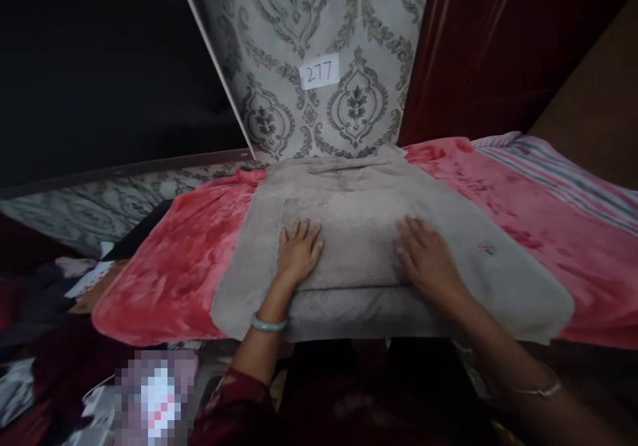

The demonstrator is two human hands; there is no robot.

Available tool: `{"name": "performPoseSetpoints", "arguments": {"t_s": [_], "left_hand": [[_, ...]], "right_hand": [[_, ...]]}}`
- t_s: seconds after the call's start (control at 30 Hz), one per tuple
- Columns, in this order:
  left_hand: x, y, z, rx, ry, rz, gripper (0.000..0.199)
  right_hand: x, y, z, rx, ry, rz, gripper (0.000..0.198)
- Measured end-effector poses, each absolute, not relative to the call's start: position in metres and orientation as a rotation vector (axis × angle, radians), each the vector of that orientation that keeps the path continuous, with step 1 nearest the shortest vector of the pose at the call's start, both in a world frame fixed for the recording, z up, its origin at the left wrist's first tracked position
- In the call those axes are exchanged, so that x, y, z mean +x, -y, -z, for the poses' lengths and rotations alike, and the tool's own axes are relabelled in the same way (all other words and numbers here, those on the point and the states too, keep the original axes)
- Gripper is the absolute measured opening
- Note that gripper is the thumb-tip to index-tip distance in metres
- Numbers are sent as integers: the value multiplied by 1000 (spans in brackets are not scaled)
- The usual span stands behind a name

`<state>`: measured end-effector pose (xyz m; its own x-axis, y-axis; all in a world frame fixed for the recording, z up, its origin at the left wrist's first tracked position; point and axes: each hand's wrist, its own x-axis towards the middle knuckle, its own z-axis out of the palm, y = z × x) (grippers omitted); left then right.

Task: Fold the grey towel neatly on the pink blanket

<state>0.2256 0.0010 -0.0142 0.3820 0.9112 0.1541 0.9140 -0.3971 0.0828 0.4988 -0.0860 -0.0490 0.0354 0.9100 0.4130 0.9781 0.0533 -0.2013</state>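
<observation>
A grey plush cloth (359, 200) lies spread over a red-pink plush blanket (184, 253), with a folded-looking panel of the same grey in its middle. My left hand (299, 253) rests flat on the left side of that panel, fingers spread. Over the right side is my right hand (426, 256), slightly blurred, its fingers stretched out on or just above the cloth. Neither hand grips anything. A crease runs across the cloth between the wrists. Towards the right of the cloth sits a small dark embroidered mark (486, 248).
Behind stands a patterned wall (359, 107) with a white paper label (319, 72) reading 277. A large dark screen (109, 67) is at the left, a dark red wooden panel (473, 54) at the right. Striped fabric (563, 167) lies at the far right; clothes (60, 359) are piled lower left.
</observation>
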Motion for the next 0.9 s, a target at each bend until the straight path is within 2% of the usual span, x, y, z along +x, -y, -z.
{"name": "performPoseSetpoints", "arguments": {"t_s": [0.2, 0.4, 0.57, 0.77, 0.9], "left_hand": [[195, 29, 10, -2398, 1758, 634, 47], [173, 49, 43, -2459, 1830, 476, 57], [170, 49, 52, -2480, 1807, 508, 55], [172, 51, 49, -2500, 1844, 555, 56], [173, 53, 50, -2500, 1883, 538, 58]], "right_hand": [[369, 66, 3, -1439, 2369, -20, 60], [319, 36, 26, -1429, 2498, -174, 63], [364, 43, 55, -1525, 2424, -38, 66], [476, 81, 84, -1893, 2144, 152, 68], [543, 107, 99, -2101, 1952, 149, 68]]}}
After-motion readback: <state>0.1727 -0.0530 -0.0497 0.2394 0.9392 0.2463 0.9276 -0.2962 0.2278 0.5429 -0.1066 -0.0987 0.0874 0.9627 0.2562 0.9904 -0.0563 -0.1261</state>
